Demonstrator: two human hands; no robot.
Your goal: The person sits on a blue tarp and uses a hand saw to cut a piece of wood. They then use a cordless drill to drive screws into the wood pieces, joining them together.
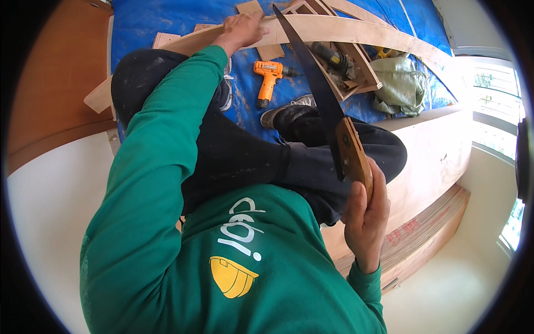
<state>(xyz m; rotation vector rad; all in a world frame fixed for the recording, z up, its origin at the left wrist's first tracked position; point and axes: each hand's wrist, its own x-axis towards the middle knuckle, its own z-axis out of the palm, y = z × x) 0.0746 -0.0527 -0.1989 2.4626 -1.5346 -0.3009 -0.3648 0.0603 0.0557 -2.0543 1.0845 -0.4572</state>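
My right hand [367, 217] is closed around the wooden handle [351, 146] of a hand saw. The saw's dark blade [311, 72] points up and away to the left, its tip reaching past a long pale wooden board [322, 28]. At the far left, my left hand [243, 30] rests on that board with its fingers curled over the edge. Whether the blade touches the board, I cannot tell. An orange cordless drill [268, 80] lies on the blue sheet below the board, between my feet and the saw.
A wooden tray [367, 78] holding a dark power tool [332, 57] stands beyond the blade. Beside it sits a pale green sack [400, 83]. Stacked sheets [423, 228] lie at the right under a large wooden panel [428, 145]. A blue sheet [144, 28] covers the floor.
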